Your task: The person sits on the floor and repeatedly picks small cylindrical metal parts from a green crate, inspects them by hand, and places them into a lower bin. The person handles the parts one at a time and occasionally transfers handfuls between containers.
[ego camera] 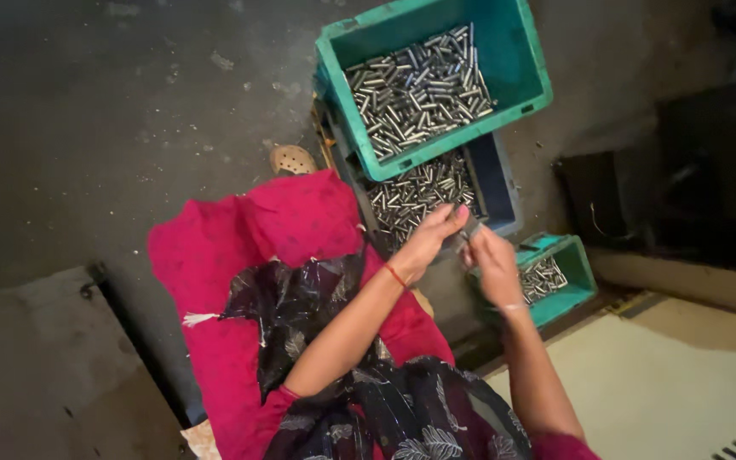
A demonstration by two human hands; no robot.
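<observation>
Seated person, head view looking down. Left hand (426,243) and right hand (494,260) meet above the blue crate (497,183), fingers curled round a small metal pin (470,230) held between them; how many pins are in the grip cannot be told. Blue crate holds loose steel pins; a large green crate (513,51) stacked partly over it is fuller. A small green crate (574,271) with fewer pins sits just beside the right hand. Judged step: one pin is being checked or handled by both hands. A next move would call for a steady pinch while one hand lets go.
</observation>
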